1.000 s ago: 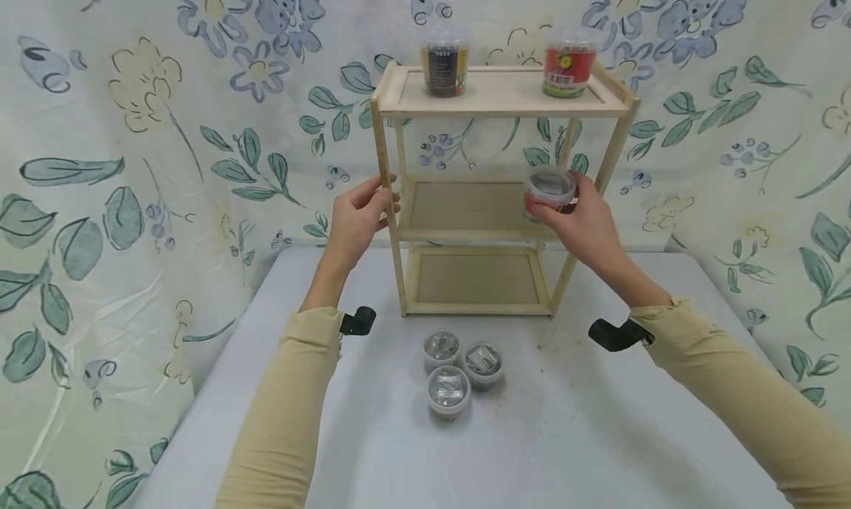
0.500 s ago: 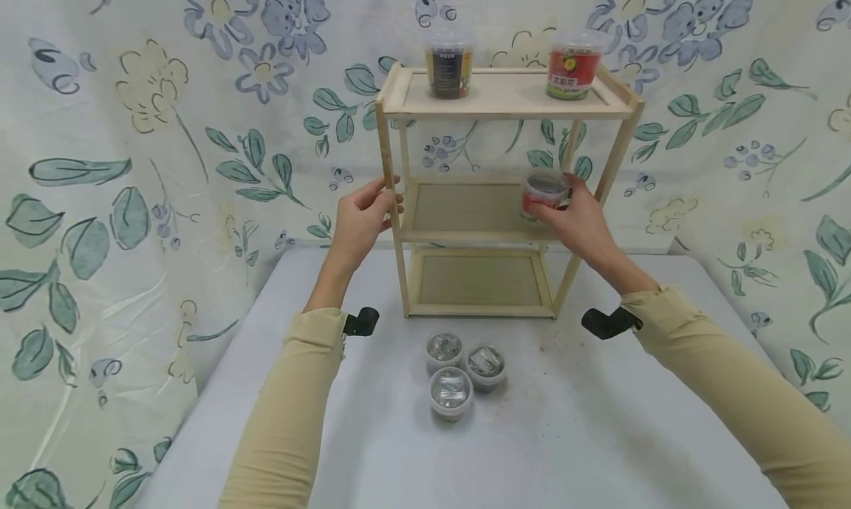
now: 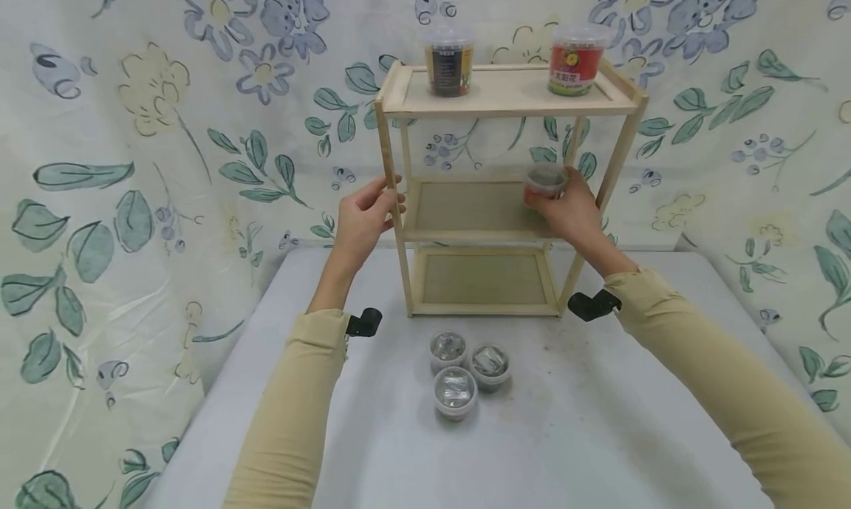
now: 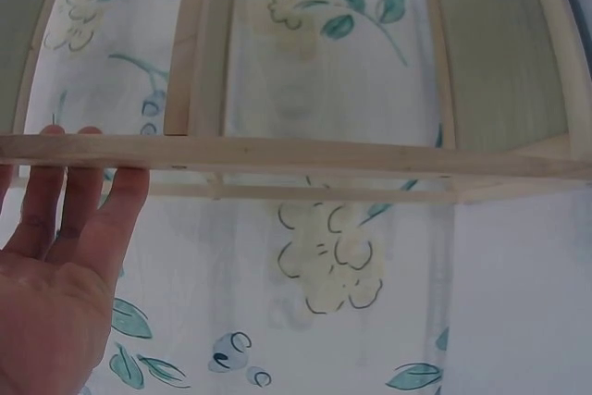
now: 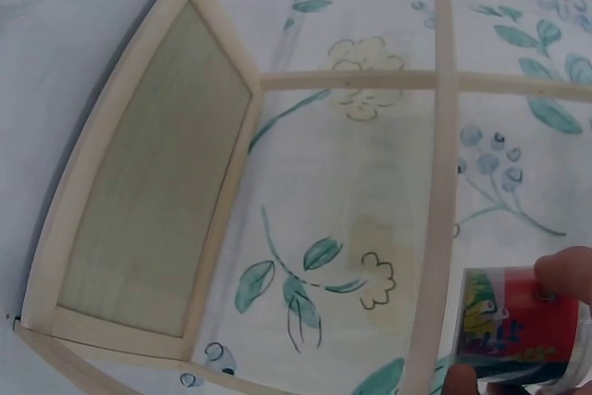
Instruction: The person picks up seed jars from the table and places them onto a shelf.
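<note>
A light wooden shelf rack (image 3: 485, 236) with three tiers stands on the table. My left hand (image 3: 359, 213) grips its left front post (image 4: 305, 153), with the fingers behind the post in the left wrist view. On the right side of the middle tier, my right hand (image 3: 575, 210) holds a small plastic cup (image 5: 518, 326) by its side. The cup has a red printed label and a clear rim, and stands upright in the head view. The hand hides part of its body and base.
Two labelled plastic cups stand on the top tier, one black and yellow (image 3: 449, 69), one red and green (image 3: 575, 66). In front of the rack, three clear-topped cups (image 3: 455, 393) cluster on the white table (image 3: 565, 435). A floral cloth (image 3: 153, 199) hangs behind.
My right hand has moved slightly left and farther in over the middle tier with the cup. The left hand keeps its grip on the post. The view has shifted slightly.
</note>
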A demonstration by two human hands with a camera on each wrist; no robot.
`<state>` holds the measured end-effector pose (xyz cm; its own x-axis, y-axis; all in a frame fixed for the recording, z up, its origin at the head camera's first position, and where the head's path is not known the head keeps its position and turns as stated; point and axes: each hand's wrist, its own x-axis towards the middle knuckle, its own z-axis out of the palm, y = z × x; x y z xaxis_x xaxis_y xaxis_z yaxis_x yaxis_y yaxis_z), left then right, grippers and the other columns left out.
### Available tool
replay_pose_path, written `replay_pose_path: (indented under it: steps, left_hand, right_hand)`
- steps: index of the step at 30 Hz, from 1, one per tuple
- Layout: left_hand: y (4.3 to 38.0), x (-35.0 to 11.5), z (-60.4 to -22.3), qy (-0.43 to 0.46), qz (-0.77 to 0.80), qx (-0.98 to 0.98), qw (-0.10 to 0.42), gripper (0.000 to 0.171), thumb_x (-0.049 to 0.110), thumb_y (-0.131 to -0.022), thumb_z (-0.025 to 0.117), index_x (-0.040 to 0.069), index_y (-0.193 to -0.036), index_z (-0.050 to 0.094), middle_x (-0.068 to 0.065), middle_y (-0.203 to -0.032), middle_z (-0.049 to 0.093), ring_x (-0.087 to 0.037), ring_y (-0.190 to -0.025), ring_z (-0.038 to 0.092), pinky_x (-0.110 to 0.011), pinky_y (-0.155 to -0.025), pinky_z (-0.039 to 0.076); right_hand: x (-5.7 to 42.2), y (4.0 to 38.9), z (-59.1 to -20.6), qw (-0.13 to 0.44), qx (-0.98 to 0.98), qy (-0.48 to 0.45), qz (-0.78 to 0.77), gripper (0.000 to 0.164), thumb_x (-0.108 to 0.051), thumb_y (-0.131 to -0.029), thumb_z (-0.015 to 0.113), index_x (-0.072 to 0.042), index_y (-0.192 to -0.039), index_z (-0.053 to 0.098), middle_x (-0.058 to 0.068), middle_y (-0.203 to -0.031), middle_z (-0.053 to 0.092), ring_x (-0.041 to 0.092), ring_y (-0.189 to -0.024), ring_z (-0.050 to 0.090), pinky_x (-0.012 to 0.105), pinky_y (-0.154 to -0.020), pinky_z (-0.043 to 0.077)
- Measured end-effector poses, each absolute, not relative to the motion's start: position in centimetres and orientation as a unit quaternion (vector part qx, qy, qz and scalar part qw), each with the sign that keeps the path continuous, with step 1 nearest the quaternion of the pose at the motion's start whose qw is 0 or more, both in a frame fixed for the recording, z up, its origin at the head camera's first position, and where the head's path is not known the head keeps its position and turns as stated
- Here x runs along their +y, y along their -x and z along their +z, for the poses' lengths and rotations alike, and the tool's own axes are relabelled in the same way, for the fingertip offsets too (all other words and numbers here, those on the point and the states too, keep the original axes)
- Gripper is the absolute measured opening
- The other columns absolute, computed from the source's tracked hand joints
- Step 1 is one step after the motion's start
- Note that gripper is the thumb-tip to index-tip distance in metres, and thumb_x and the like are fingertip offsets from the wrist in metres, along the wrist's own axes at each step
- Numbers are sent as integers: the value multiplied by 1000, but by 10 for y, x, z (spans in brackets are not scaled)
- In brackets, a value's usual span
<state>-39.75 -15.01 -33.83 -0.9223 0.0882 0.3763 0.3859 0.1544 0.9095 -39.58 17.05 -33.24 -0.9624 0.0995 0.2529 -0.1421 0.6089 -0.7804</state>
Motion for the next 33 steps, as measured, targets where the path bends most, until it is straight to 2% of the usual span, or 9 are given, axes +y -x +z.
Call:
replay_pose_path:
  steps: [10,24,33]
  left_hand:
    - [397,-151,-340,164,-629,-750,119,41,28,-101,53,10,-137,59,-22,-116,65,-24,-104,64,-46,-97,52]
    - [398,-150,-340,160,-629,-750,123,41,28,-100,52,11,-137,60,-18,-113,65,-22,-102,64,-47,-96,52]
    - [399,-149,-341,168,-636,-744,120,41,26,-101,52,10,-137,59,-27,-117,62,-24,-102,64,-46,-96,53]
  right_hand:
    - [168,402,-333,128,-885,-2,447,77,-29,-92,66,7,-148,27,28,-141,43,40,-129,45,53,-108,38]
    - [167,406,-333,126,-886,3,446,79,-28,-94,63,9,-149,20,30,-142,40,41,-131,44,53,-109,39]
    - [167,406,-337,140,-887,14,441,83,-30,-93,64,9,-151,19,31,-142,40,42,-129,45,53,-108,39]
